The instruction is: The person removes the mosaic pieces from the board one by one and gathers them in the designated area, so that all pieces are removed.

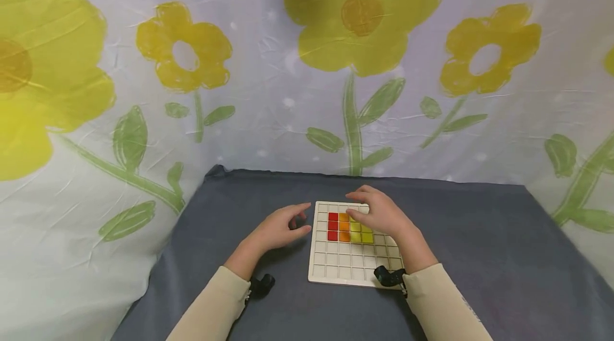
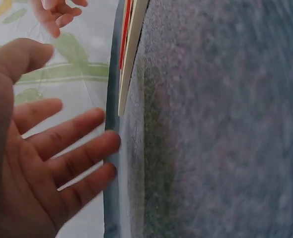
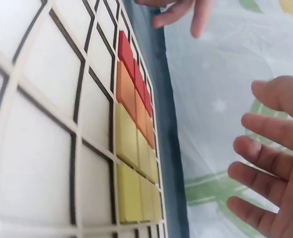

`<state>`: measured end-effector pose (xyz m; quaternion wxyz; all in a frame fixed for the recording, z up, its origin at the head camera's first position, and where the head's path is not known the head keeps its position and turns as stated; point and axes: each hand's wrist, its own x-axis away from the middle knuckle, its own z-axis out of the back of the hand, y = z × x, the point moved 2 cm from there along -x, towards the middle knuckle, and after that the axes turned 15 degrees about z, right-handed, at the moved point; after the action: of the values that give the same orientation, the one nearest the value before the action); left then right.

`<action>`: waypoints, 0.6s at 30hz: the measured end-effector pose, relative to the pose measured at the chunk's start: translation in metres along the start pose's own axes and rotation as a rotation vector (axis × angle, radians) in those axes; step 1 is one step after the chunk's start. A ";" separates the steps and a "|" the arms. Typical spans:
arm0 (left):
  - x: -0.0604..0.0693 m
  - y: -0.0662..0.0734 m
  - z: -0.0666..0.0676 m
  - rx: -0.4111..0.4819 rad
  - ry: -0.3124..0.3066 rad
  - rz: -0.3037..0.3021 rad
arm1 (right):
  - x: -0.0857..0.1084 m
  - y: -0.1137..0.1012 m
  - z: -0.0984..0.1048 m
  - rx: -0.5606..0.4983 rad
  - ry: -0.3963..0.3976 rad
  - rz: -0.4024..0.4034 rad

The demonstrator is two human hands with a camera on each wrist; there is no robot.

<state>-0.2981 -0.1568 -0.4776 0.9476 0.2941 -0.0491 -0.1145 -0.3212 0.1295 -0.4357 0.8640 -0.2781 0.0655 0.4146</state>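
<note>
A pale wooden grid board (image 1: 336,272) lies flat on the dark cloth. Red tiles (image 1: 333,226), orange tiles (image 1: 344,227) and yellow tiles (image 1: 355,232) fill a block of cells toward its far side, one colour beside another. My left hand (image 1: 282,228) is just off the board's left edge, fingers spread and holding nothing; its bare palm (image 2: 32,163) shows in the left wrist view. Above the yellow tiles hovers my right hand (image 1: 384,214), hiding part of the board's far right. In the right wrist view its loosely bent fingers (image 3: 268,148) are apart from the tiles and hold nothing.
Dark grey cloth (image 1: 479,256) covers the table around the board. A white curtain (image 1: 268,117) with large yellow flowers hangs behind and along the sides. Each wrist carries a small black camera, such as the right one (image 1: 388,277) over the board's near right corner.
</note>
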 end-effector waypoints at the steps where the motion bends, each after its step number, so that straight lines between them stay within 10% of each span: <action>1: 0.001 0.000 -0.001 -0.001 -0.007 -0.001 | -0.001 0.000 -0.002 0.004 -0.003 -0.004; 18: -0.003 -0.007 -0.021 -0.104 -0.026 -0.044 | -0.012 -0.003 -0.034 0.064 -0.174 -0.069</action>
<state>-0.2987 -0.1504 -0.4992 0.9581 0.2441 -0.0487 -0.1416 -0.3229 0.1017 -0.4594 0.8885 -0.2155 -0.0062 0.4050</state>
